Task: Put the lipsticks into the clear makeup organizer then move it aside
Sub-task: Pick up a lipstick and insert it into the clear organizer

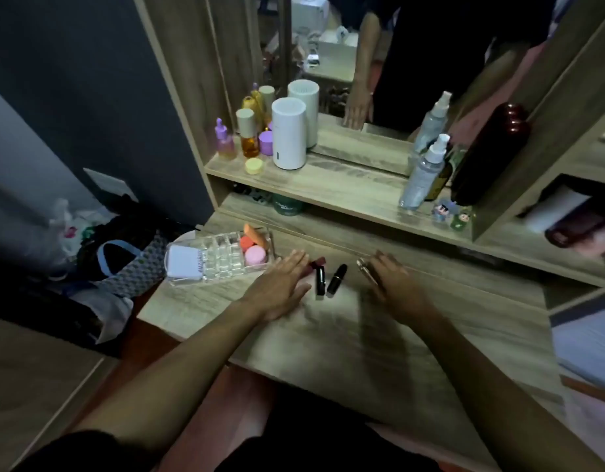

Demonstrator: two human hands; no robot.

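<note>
A single wide-angle view from a camera worn on the person's head, looking forward and steeply down onto a wooden dressing table [413, 352]. The camera sits close above the table's near edge, so both forearms enter from the bottom corners and reach away from the lens. The table fills the centre; straight lines bow toward the edges from lens distortion. Beyond the table's far side, a mirror [379, 63] faces back toward the camera, reflecting the person's torso and one arm. Left of the table, the floor drops away.
</note>
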